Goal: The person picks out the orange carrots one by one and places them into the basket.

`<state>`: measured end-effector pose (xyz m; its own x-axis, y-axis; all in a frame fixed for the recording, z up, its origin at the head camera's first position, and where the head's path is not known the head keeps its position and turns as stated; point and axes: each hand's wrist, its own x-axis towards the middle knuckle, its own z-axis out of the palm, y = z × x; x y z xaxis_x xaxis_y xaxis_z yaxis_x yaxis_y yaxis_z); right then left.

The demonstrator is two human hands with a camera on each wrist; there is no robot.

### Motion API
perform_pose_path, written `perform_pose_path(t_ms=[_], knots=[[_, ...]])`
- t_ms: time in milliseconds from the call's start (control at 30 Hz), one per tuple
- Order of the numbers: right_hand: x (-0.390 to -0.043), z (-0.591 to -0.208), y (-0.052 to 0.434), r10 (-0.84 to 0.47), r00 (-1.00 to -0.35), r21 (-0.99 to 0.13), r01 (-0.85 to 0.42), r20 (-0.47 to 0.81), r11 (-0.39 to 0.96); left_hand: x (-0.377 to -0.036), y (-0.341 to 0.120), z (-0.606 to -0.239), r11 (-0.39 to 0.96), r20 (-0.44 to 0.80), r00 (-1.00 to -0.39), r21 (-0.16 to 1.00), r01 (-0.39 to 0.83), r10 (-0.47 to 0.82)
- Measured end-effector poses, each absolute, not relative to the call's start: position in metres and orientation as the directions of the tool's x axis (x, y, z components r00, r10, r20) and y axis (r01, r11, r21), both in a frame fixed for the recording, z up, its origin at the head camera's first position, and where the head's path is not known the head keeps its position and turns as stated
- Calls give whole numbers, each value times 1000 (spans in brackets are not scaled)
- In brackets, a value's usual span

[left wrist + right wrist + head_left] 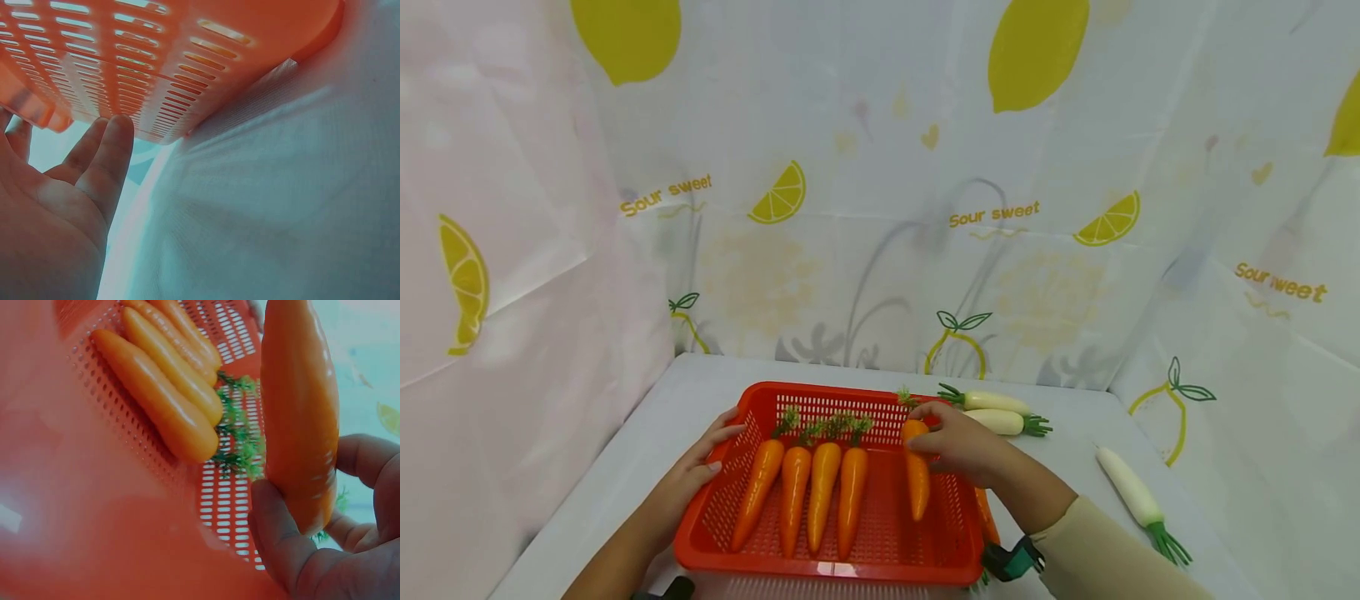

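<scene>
My right hand [958,442] pinches an orange carrot [917,475] near its leafy end, over the right part of a red plastic basket [827,570]. In the right wrist view, that carrot [300,419] stands upright between thumb and fingers, its tip out of frame. Several more carrots [823,496] lie side by side in the basket's left half, green tops toward the back. Against the basket's left rim rests my left hand [688,471], thumb and fingertips at the edge. The left wrist view shows its fairly straight fingers [112,150] by the slotted outer wall.
Two white radishes [996,421] lie behind the basket's back right corner. Another white radish [1131,490] is farther right on the white table [1075,475]. Beside the basket's right wall lies one carrot [988,515], partly hidden. Lemon-print sheets [880,208] hang around the table.
</scene>
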<state>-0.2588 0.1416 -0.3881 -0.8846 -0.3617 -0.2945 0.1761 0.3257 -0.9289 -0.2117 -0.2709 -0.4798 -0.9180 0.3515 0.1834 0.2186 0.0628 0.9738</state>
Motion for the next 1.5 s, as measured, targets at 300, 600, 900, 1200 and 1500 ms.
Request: perform_pose_path(t_ms=[300, 600, 900, 1200, 1500], knots=[[-265, -393, 128, -313, -891, -898, 190, -328, 397, -210, -270, -483, 50, 173, -920, 978, 203, 352], [-269, -392, 117, -271, -892, -859, 206, -361, 468, -210, -269, -487, 59, 180, -920, 975, 213, 348], [-274, -397, 103, -280, -890, -789, 130, -360, 600, -211, -270, -490, 42, 224, -906, 966, 255, 360], [-273, -399, 91, -321, -861, -784, 133, -394, 607, -213, -272, -485, 36, 235, -898, 963, 267, 373], [-277, -411, 82, -290, -865, -735, 124, -409, 667, -213, -273, -484, 32, 223, -899, 967, 253, 376]])
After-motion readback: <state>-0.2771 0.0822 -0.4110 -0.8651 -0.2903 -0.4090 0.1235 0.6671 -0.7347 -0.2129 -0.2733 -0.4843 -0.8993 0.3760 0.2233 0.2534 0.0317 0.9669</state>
